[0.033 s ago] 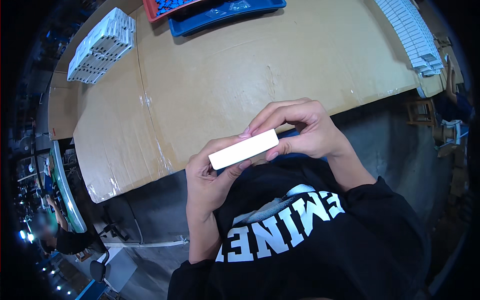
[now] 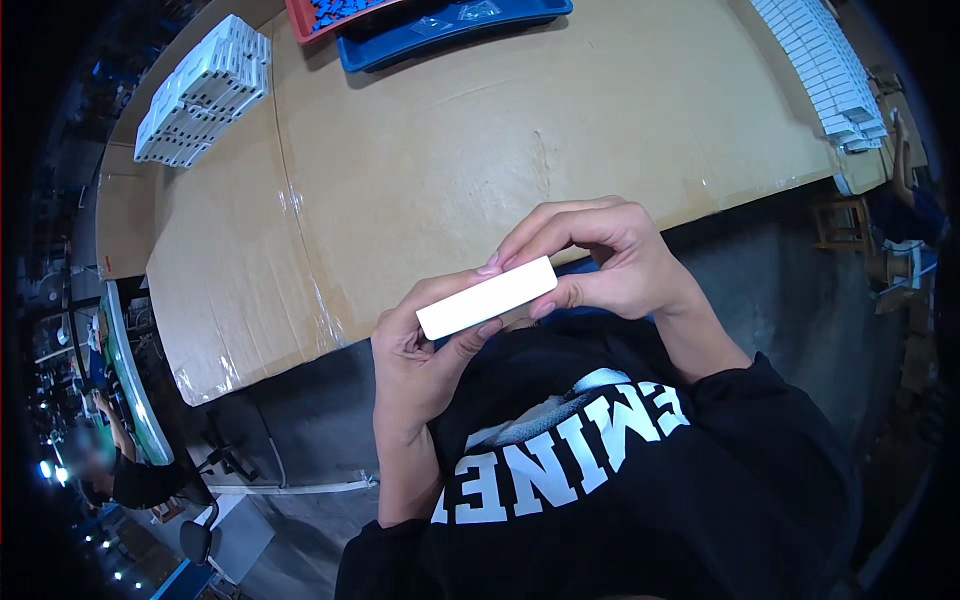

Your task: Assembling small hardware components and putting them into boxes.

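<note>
Both your hands pinch the small white rectangular box (image 2: 487,297) off the cardboard-covered desk (image 2: 420,150): left hand (image 2: 420,365), right hand (image 2: 600,260); looks like closing it, so keep it steady.

No visible change: left hand (image 2: 420,350) and right hand (image 2: 610,260) hold the white box (image 2: 487,297) as before.

White boxes, in hand and on the table

I hold a slim white box (image 2: 487,297); white box stacks sit far left (image 2: 203,92) and far right (image 2: 823,66).

Head-worn fisheye, looking steeply down, close over table edge (image 2: 560,215)
</note>
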Demonstrator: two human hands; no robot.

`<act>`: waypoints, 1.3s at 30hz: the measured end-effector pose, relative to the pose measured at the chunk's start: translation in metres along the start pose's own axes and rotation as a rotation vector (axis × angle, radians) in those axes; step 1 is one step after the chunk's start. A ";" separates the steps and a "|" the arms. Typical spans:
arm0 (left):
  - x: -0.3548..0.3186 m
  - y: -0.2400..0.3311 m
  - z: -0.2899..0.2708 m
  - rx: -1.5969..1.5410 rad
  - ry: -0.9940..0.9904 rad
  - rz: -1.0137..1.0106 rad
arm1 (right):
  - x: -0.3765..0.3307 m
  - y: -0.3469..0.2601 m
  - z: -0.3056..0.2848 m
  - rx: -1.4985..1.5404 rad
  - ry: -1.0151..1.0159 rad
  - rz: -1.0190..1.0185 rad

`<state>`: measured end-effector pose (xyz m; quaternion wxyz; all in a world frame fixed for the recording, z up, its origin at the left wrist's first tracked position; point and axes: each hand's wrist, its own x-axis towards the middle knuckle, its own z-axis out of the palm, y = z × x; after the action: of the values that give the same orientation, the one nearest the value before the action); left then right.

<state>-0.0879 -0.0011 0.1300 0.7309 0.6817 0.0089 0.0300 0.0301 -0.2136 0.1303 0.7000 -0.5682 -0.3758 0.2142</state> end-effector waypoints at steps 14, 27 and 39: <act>0.011 -0.045 0.010 -0.628 0.310 -0.031 | 0.000 0.045 0.030 0.120 0.285 0.141; 0.021 -0.034 -0.001 0.104 0.125 0.154 | -0.005 0.039 0.022 0.205 0.270 0.218; 0.008 -0.029 -0.004 -0.130 0.098 0.165 | -0.008 0.032 0.015 -0.120 0.159 -0.076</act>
<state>-0.0797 0.0016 0.1015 0.7672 0.6292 -0.0133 0.1239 0.0172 -0.2013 0.0984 0.7000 -0.6095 -0.3526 0.1190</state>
